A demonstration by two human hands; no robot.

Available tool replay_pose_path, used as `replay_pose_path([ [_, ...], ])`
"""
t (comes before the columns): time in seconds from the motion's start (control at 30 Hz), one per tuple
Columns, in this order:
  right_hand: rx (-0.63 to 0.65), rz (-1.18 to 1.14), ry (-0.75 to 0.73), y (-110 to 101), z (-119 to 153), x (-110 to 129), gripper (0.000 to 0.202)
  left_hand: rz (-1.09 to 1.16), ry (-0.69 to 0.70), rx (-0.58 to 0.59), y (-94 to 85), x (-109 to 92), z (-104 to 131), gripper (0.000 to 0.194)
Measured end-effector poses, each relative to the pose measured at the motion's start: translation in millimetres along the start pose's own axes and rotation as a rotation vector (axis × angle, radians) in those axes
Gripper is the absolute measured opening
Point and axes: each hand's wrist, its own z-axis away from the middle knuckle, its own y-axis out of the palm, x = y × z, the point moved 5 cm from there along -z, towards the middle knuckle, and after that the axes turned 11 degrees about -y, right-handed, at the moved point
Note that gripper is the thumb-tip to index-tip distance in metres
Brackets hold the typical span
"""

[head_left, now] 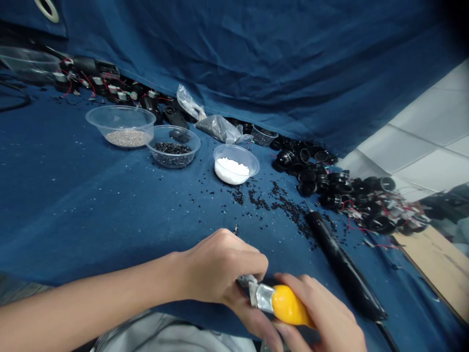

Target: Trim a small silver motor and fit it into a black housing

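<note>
Yellow-handled tool (289,305): held in both hands at the lower edge of the blue cloth (73,205).

The left hand (220,269) is clenched over the tool's silver metal neck (261,296); what lies under its fingers cannot be told. The yellow handle is grasped by the right hand (322,318), fingers wrapped around it. Behind, three clear bowls are set: grey grains (126,138), black parts (172,147), white pellets (231,169). A black pen-shaped driver (344,266) is laid just right, beside black ring parts (322,178).
</note>
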Motion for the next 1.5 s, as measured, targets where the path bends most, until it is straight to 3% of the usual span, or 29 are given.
replay_pose_path([
  [0.27,-0.047,-0.023,-0.003,-1.4,1.8,-0.7,0.037,-0.022,-0.007,0.014,4.9,1.2,1.6,0.049],
  [0.37,-0.050,-0.065,0.040,-2.1,8.0,-4.0,0.036,0.006,-0.102,-0.016,0.7,3.1,-0.4,0.048],
  [0.43,-0.065,-0.038,0.089,-4.0,14.2,-8.4,0.034,0.003,-0.221,0.055,-1.1,3.8,-2.7,0.037],
  [0.5,-0.093,0.015,0.157,-6.4,21.1,-14.4,0.032,-0.021,-0.333,0.197,0.1,3.5,-3.6,0.024],
  [0.6,-0.110,0.043,0.258,-5.8,31.7,-21.9,0.032,-0.023,-0.432,0.288,1.3,4.4,-3.6,0.025],
  [0.8,-0.049,-0.046,0.290,9.3,49.6,-18.0,0.035,0.061,-0.379,0.212,6.0,12.0,-4.2,0.027],
  [0.97,-0.016,-0.091,0.250,2.9,42.3,-9.1,0.036,0.067,-0.323,0.145,2.8,12.7,-3.8,0.028],
  [1.1,0.006,-0.083,0.207,-3.2,35.4,-6.1,0.034,0.114,-0.405,0.209,5.7,14.7,-2.7,0.026],
  [1.33,-0.002,-0.100,0.279,5.2,52.1,-10.8,0.037,0.244,-0.613,0.309,8.0,12.0,-4.8,0.012],
  [1.5,0.021,-0.052,0.298,-1.2,50.5,-14.9,0.034,0.258,-0.665,0.351,8.9,11.6,-4.0,0.019],
])
